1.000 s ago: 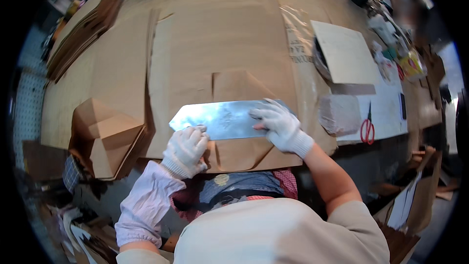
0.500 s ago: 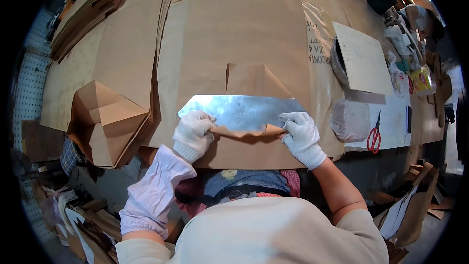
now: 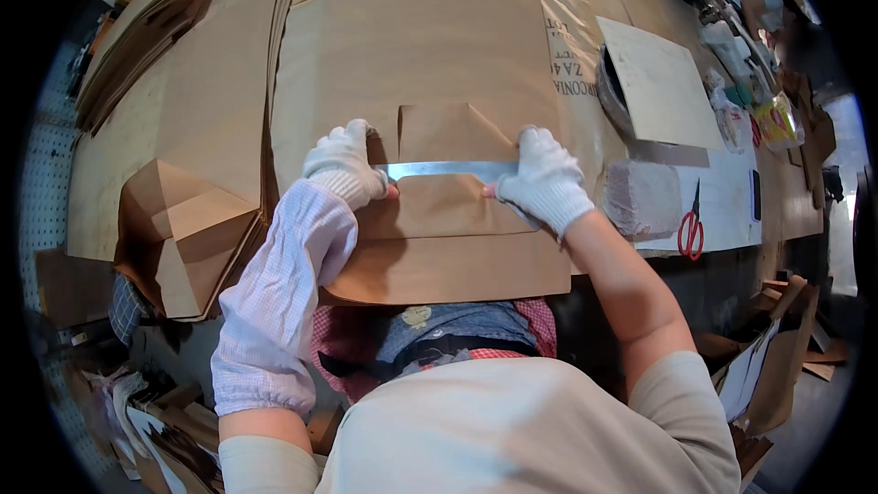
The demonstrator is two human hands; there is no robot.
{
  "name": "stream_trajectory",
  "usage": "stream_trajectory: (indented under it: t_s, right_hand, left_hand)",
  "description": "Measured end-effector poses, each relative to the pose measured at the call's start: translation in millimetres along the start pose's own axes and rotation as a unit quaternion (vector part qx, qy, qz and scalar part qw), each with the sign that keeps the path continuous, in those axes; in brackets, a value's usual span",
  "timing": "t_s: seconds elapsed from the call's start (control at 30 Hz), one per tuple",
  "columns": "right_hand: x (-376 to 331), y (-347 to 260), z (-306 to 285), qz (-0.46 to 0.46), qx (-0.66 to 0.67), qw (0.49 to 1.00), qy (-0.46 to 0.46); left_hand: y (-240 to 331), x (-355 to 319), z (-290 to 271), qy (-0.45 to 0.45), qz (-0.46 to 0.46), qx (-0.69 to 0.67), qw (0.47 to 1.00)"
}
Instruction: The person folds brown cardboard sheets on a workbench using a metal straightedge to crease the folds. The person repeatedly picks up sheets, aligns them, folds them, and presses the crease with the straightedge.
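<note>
A large brown paper sheet (image 3: pixel 430 46) lies in front of me, its near end folded into flaps. Across the folds stretches a shiny metal plate (image 3: pixel 448 169), seen as a narrow strip and tilted up from the paper. My left hand (image 3: pixel 343 165), in a white knit glove with bare fingertips, grips the plate's left end. The gloved right hand (image 3: pixel 547 174) grips its right end, thumb on the near side. Below the plate, the folded paper flap (image 3: pixel 439 210) lies flat against the sheet. The fingers behind the plate are partly hidden.
Folded brown paper bags (image 3: pixel 187 229) are stacked at the left, with more paper stacks (image 3: pixel 151 27) behind. On the right are a pale board (image 3: pixel 658 82), a plastic-wrapped block (image 3: pixel 640 197), red-handled scissors (image 3: pixel 692 229) and a dark phone (image 3: pixel 755 194). Another person (image 3: pixel 764 14) is at the far right.
The plate has turned from lying broad face up to a tilted, narrow strip. Both hands have moved away from me with it, and the paper edge they held now lies flat.
</note>
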State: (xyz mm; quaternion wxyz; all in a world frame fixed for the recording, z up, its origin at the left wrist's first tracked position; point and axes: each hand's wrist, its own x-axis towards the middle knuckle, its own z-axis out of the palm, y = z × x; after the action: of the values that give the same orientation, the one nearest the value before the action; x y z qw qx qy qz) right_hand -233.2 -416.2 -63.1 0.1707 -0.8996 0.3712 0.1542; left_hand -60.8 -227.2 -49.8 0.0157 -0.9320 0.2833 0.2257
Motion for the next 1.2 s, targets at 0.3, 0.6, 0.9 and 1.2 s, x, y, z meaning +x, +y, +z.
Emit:
stream_trajectory:
  t_s: [0.3,0.6,0.9,1.2]
  right_hand:
    - [-13,44,58,-0.345,0.009,0.924,0.167]
    - [-26,9,43,-0.446,0.170,0.875,0.081]
    - [-17,39,35,-0.279,0.055,0.917,0.280]
    - [91,83,19,-0.112,0.125,0.901,0.401]
  left_hand:
    - [-48,-6,83,0.274,0.421,-0.046,0.864]
    - [-6,-38,52,0.074,0.405,-0.221,0.884]
    - [-77,-48,39,0.135,0.010,-0.111,0.985]
    - [-103,-22,43,0.044,-0.031,-0.271,0.961]
